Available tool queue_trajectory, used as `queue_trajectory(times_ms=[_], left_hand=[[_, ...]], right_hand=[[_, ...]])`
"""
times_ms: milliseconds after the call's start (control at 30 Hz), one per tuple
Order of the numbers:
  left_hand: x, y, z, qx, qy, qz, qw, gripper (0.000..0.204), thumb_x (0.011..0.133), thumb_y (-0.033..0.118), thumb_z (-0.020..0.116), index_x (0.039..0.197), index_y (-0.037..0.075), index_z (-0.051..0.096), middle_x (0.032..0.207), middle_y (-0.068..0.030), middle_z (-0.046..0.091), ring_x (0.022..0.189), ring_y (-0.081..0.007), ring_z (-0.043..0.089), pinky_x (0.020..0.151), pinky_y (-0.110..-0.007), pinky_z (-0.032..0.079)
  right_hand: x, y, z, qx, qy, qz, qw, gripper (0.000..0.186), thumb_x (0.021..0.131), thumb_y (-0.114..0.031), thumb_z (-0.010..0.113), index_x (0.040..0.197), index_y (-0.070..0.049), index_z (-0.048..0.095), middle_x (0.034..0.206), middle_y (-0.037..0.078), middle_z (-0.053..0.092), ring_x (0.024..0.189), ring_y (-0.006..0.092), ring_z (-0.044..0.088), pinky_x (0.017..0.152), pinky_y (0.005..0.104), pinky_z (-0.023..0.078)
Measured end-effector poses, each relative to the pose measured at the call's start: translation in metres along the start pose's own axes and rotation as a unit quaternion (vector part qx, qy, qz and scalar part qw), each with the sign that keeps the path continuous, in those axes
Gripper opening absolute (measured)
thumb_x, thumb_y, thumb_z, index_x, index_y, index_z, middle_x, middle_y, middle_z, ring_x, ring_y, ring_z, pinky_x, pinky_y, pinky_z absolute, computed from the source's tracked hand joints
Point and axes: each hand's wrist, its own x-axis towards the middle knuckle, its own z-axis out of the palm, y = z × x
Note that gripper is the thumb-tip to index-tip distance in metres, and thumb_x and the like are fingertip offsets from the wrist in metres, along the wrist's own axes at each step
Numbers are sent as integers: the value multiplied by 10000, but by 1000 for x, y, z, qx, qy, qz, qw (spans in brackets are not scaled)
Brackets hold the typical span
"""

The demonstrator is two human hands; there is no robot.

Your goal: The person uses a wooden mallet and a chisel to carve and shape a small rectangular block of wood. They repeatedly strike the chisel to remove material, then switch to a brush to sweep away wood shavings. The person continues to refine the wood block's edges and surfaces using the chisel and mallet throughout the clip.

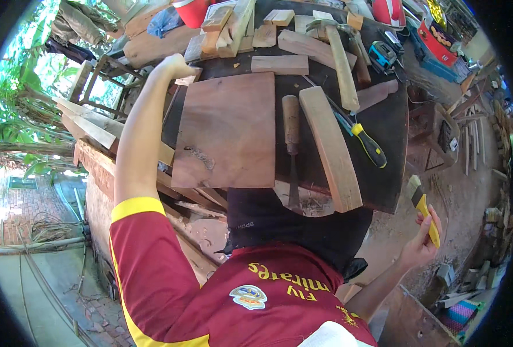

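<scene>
Over cluttered workbench point(395, 124): left hand point(172, 66) outstretched on board point(227, 130), right hand point(421, 243) gripping paintbrush point(424, 211).

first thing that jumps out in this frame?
The broad brown wooden board lying flat mid-workbench, with the left hand gripping its far left corner. Off to the right, clear of the bench, the right hand holds up a yellow-handled paintbrush. A chisel and a long pale plank lie right of the board.
</scene>
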Motion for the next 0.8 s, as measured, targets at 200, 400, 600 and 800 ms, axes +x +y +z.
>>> queue_trajectory(times_ms=[200,400,600,800], left_hand=[[-16,10,8,2,5,-34,999,600,664,396,742,1030,-75,676,1071,-267,669,1017,-351,662,906,-384,517],[-30,-22,-1,-134,-101,-47,985,307,682,99,651,967,-7,695,821,-122,695,750,-231,699,620,-399,594],[-50,-38,13,-152,-155,-27,976,267,677,-13,600,932,8,678,813,-120,687,736,-236,693,572,-383,607],[-72,-12,8,-85,-89,-77,989,360,706,40,637,1059,-28,643,1064,-194,684,936,-328,689,694,-383,611]], right_hand=[[-20,21,-32,-20,39,20,999,202,977,-73,555,1113,55,631,1107,144,679,820,164,662,720,266,534],[-27,31,-29,-12,21,38,999,204,978,-74,554,1117,53,632,1113,139,675,826,157,661,733,264,534],[-11,8,6,23,-4,14,1000,211,986,-81,544,1123,56,626,1128,138,670,832,158,659,750,266,534],[-6,4,17,36,-9,-32,999,212,985,-88,549,1121,53,627,1136,137,667,825,158,656,752,267,532]])
